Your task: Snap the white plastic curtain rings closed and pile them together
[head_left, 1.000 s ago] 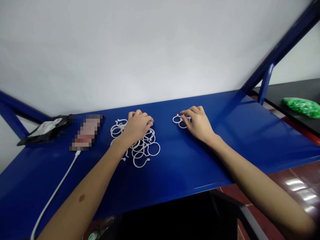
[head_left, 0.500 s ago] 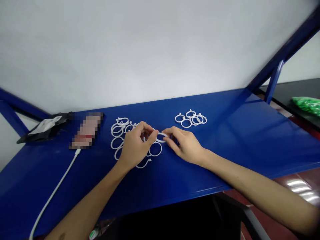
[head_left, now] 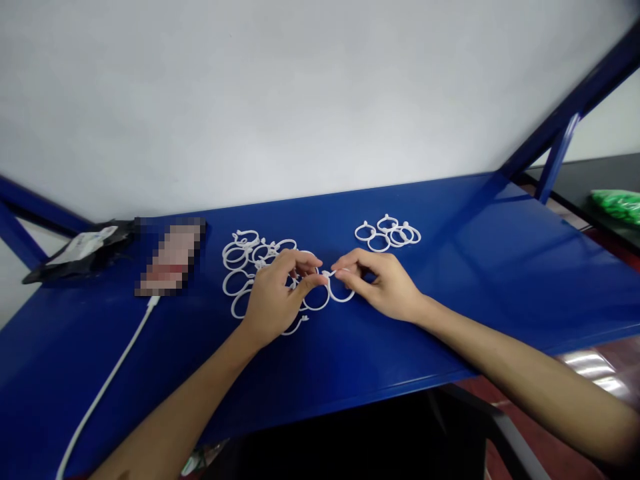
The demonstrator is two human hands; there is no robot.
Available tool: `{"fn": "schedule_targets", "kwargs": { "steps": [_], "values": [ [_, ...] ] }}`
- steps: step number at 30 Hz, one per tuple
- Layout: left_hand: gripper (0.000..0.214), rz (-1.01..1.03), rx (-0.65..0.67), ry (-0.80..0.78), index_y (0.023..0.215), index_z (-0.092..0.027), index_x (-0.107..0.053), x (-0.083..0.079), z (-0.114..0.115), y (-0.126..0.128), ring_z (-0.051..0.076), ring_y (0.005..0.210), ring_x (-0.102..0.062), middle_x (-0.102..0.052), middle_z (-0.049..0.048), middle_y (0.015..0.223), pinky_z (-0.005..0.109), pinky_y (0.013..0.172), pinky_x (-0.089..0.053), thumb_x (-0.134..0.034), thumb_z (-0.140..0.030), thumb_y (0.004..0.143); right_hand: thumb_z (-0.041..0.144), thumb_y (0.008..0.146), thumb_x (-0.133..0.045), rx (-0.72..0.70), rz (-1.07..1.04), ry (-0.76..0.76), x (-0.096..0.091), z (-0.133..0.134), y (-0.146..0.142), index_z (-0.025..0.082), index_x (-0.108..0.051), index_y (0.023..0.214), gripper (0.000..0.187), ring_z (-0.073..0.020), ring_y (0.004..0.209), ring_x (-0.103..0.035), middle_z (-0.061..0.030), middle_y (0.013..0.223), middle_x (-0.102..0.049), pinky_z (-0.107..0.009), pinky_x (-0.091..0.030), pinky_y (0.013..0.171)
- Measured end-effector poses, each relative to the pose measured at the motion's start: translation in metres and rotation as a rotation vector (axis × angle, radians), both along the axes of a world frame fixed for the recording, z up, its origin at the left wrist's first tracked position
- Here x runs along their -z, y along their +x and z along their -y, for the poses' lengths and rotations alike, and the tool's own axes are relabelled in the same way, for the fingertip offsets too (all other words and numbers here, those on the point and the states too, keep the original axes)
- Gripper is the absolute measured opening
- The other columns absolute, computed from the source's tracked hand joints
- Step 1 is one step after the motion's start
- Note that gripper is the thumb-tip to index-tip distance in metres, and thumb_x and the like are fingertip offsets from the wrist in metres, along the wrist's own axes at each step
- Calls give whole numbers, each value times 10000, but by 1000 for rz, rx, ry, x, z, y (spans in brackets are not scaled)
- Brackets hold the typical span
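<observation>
A white plastic ring (head_left: 341,299) with a small knob at its top hangs from my right hand (head_left: 387,283), pinched between thumb and index finger. Just left of that knob is my left hand (head_left: 277,287), its thumb and index fingertip a little apart and close to the ring. Under and around the left hand lies a loose pile of similar white rings (head_left: 234,283), some with open ends; the hand hides part of them. Farther back on the right, a smaller group of white rings (head_left: 379,250) lies overlapping on the blue table (head_left: 400,360).
A pixelated phone-like object (head_left: 173,257) with a white cable (head_left: 107,380) lies at the left, beside a black plastic package (head_left: 80,250). Blue frame bars rise on both sides. A green bag (head_left: 620,205) sits on a dark surface at far right. A white wall stands behind.
The ring between my hands has turned from lying nearly flat to hanging below the right fingertips. My left fingertips have parted from it slightly. The view has shifted a little.
</observation>
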State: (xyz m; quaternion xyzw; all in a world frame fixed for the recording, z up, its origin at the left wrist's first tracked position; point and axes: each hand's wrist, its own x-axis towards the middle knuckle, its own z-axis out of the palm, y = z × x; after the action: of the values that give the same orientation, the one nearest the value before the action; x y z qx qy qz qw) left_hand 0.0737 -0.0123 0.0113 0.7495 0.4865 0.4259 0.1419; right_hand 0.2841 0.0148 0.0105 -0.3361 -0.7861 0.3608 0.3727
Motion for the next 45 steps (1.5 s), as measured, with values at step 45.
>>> {"fn": "schedule_targets", "kwargs": {
  "steps": [45],
  "values": [
    [101, -552, 165, -8, 838, -230, -661, 7, -12, -25, 259, 1043, -488, -633, 54, 1044, 491, 993, -373, -597, -266, 907, 293, 967, -533, 451, 410, 519, 8, -41, 27, 198, -692, 1089, 221, -269, 915, -527, -112, 978, -635, -452, -472, 845]
  ]
}}
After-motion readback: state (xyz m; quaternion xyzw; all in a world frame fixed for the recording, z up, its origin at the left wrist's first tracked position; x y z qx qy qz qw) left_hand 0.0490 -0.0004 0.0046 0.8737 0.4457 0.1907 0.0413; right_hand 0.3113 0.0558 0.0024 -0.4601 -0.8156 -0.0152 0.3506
